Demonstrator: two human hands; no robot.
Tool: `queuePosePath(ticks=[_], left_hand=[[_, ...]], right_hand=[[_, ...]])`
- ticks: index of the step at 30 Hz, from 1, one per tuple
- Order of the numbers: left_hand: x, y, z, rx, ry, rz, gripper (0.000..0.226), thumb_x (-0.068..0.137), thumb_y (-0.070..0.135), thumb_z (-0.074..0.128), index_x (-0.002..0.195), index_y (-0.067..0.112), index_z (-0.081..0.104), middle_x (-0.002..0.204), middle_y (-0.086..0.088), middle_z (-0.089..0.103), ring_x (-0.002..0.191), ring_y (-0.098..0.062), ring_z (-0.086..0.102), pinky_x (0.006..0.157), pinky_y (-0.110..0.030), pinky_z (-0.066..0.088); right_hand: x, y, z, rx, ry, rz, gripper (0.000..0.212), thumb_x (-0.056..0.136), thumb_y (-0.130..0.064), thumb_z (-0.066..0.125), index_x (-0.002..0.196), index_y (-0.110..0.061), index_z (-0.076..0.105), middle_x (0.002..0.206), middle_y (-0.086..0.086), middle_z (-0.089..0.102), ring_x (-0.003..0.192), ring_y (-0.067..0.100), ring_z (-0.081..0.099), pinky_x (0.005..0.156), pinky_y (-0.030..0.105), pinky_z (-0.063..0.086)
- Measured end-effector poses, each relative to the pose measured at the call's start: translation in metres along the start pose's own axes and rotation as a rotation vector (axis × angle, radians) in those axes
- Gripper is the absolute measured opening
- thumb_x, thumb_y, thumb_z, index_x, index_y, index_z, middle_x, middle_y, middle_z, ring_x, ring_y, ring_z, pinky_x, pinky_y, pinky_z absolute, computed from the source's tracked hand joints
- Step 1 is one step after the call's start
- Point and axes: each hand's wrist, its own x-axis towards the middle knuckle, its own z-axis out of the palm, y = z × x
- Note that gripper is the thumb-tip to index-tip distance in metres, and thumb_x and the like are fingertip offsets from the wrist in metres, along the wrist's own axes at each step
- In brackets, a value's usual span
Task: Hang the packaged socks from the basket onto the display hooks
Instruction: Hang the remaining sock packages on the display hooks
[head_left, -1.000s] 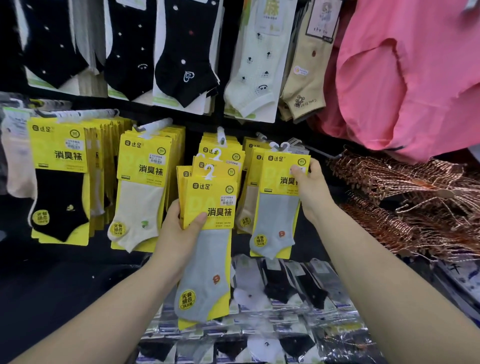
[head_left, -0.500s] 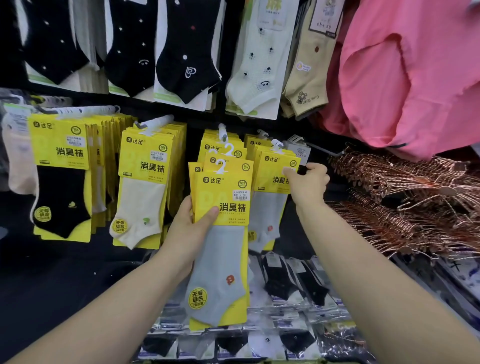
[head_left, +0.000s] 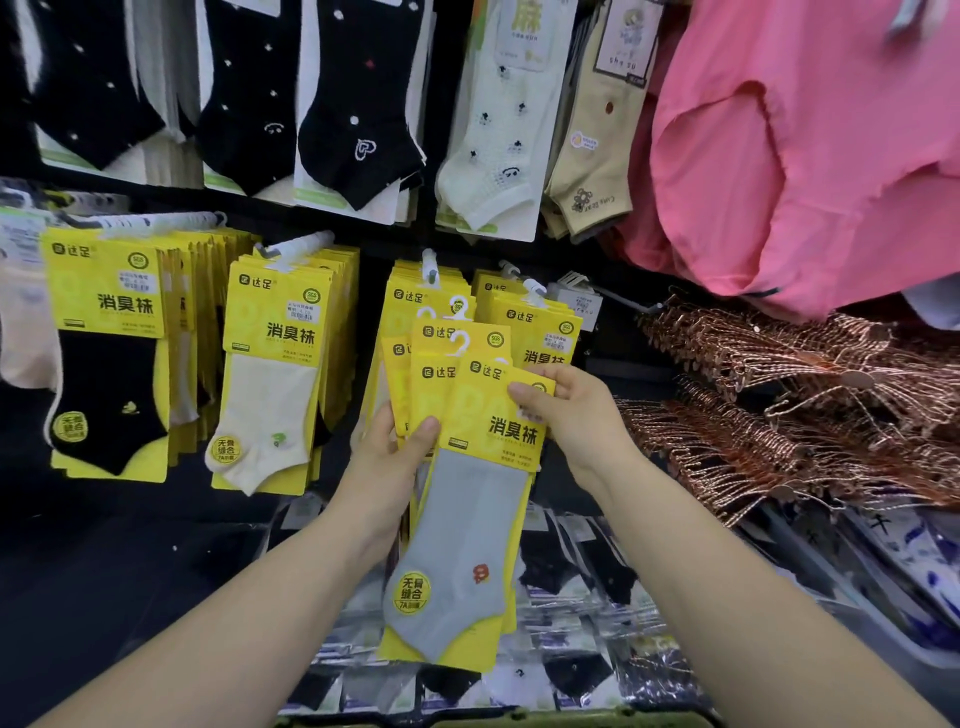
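We see two bare forearms reaching toward a dark shop display wall. The left hand grips a fanned stack of sock packs by its left edge, with the thumb pressed flat across the front. Each pack is a glossy yellow rectangular card with a small white hanger loop at the top. The front pack carries a smooth grey ankle sock with a tiny orange motif and a round yellow sticker near the toe. The right hand pinches the top right corner of that front card between thumb and fingers.

The stack is held in the air, overlapping the packs already hanging behind it. Those hang from a white display hook. Just to the right, more hung grey packs fill a second hook. Further left hang dense rows of cream sock packs and black sock packs.

Above hang black dotted socks. At the right we see soft pink fabric over a tangle of thin copper wire hangers. Crinkly clear bagged socks lie below.
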Motion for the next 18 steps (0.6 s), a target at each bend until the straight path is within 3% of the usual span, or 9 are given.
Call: queuePosePath(ticks=[2, 5, 9, 11, 14, 18], left_hand=[[0.000, 0.000, -0.001, 0.017, 0.018, 0.016, 0.030, 0.097, 0.018, 0.050, 0.125, 0.027, 0.052, 0.118, 0.003, 0.067, 0.104, -0.014, 0.066, 0.087, -0.033, 0.052], [0.001, -0.001, -0.005, 0.071, 0.080, 0.040, 0.027, 0.098, 0.017, 0.049, 0.123, 0.024, 0.053, 0.112, 0.003, 0.069, 0.096, -0.011, 0.068, 0.074, -0.025, 0.054], [0.004, 0.000, -0.015, 0.147, 0.125, 0.067, 0.022, 0.098, 0.018, 0.049, 0.116, 0.029, 0.054, 0.108, 0.006, 0.069, 0.094, -0.008, 0.068, 0.067, -0.020, 0.052], [0.004, 0.000, -0.016, 0.177, 0.110, 0.083, 0.021, 0.097, 0.019, 0.050, 0.112, 0.033, 0.054, 0.108, 0.007, 0.069, 0.094, -0.006, 0.068, 0.070, -0.021, 0.051], [0.003, -0.004, -0.014, 0.214, 0.074, 0.095, 0.024, 0.097, 0.018, 0.052, 0.117, 0.032, 0.055, 0.114, 0.007, 0.068, 0.102, -0.009, 0.066, 0.086, -0.031, 0.052], [0.002, -0.008, -0.010, 0.283, 0.056, 0.100, 0.023, 0.096, 0.023, 0.053, 0.113, 0.039, 0.055, 0.133, -0.003, 0.054, 0.111, -0.014, 0.061, 0.104, -0.046, 0.043]], right_hand=[[0.003, 0.000, -0.009, -0.018, 0.049, -0.048, 0.019, 0.085, -0.011, 0.069, 0.102, -0.017, 0.066, 0.105, 0.013, 0.070, 0.081, 0.018, 0.065, 0.079, 0.033, 0.056], [0.011, -0.009, -0.020, -0.028, 0.108, -0.140, 0.022, 0.089, -0.010, 0.063, 0.094, -0.030, 0.066, 0.112, 0.013, 0.065, 0.080, 0.017, 0.057, 0.088, 0.043, 0.051], [0.019, -0.020, -0.022, -0.070, 0.030, -0.198, 0.033, 0.091, -0.005, 0.057, 0.098, -0.034, 0.068, 0.126, 0.004, 0.061, 0.086, 0.011, 0.058, 0.079, 0.024, 0.048], [0.019, -0.018, -0.017, -0.038, -0.011, -0.159, 0.029, 0.089, -0.006, 0.059, 0.097, -0.031, 0.071, 0.122, 0.002, 0.064, 0.098, 0.014, 0.062, 0.080, 0.025, 0.051], [0.014, -0.013, -0.005, -0.060, 0.003, -0.092, 0.010, 0.083, -0.020, 0.071, 0.083, -0.029, 0.075, 0.121, 0.003, 0.065, 0.117, 0.023, 0.057, 0.100, 0.046, 0.046], [0.009, -0.013, -0.001, -0.079, -0.052, -0.014, 0.001, 0.078, -0.023, 0.075, 0.077, -0.023, 0.075, 0.109, 0.004, 0.071, 0.111, 0.026, 0.061, 0.102, 0.052, 0.043]])
